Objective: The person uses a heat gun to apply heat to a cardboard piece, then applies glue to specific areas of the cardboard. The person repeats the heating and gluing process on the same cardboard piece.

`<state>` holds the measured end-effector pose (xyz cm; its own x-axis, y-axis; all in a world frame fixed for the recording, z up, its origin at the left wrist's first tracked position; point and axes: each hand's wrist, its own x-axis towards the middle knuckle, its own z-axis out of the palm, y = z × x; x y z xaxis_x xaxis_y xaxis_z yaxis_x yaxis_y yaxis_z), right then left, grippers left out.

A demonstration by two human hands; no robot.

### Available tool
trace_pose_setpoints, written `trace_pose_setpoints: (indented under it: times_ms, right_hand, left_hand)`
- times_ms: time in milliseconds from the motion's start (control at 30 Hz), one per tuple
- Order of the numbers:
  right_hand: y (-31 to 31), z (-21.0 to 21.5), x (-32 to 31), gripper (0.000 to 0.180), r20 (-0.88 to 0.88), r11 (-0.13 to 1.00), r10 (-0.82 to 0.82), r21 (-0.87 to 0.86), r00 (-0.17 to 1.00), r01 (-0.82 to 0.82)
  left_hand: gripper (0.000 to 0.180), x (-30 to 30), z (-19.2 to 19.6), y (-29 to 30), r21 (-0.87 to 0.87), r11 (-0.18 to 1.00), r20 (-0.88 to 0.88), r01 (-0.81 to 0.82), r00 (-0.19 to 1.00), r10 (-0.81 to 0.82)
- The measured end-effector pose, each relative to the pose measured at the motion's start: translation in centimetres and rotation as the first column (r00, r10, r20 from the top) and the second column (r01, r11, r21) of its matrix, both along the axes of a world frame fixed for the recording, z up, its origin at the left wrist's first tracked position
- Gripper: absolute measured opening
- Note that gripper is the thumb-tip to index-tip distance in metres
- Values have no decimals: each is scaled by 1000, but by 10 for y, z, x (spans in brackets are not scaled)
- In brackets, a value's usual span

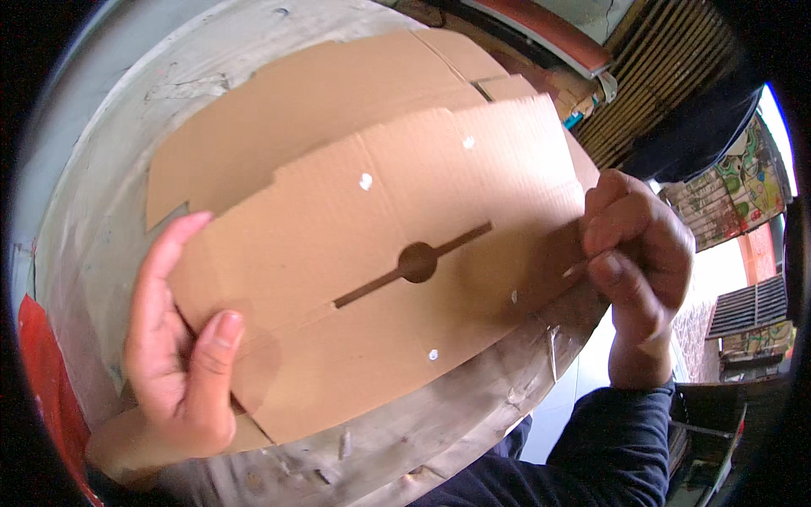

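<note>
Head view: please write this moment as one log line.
left hand: holds cardboard sheet, left end | right hand: pinched near right end, contact unclear | sheet: white spots, slot, round hole

A brown corrugated cardboard sheet with a slotted round hole point(312, 220) hid part of a 2nd brown cardboard sheet point(296, 101) and some fingertips of the bare left hand point(182, 372). The bare right hand point(646, 245) was slightly blurred — whether its curled fingers pinched anything was unclear. 4 white specks point(366, 181) were too small to identify. The round rim cut off a red, loosely draped piece point(46, 363).
</note>
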<state>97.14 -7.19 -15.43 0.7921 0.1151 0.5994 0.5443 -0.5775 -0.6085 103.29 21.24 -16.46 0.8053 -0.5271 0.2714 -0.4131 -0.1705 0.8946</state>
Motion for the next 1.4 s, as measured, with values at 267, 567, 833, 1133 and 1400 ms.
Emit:
trace_pose_setpoints:
  times_ms: [267,567,833,1133,1400]
  right_hand:
    - [1,60,24,16,-52,997,-67,-29,996,66]
    - [4,53,39,11,-79,999,28,25,996,-26]
    - [9,13,56,4,47,994,-48,-97,998,52]
    - [4,5,61,5,22,967,-4,-253,1000,10]
    - [1,3,63,5,83,939,58,-342,995,-26]
  left_hand:
    - [50,3,7,6,-21,994,62,111,992,-109]
    - [48,3,3,6,-59,993,47,104,994,-102]
    - [51,10,4,4,-2,997,66,81,995,-81]
    - [54,10,3,3,29,999,16,43,999,-44]
    - [54,9,7,4,85,995,21,51,998,-53]
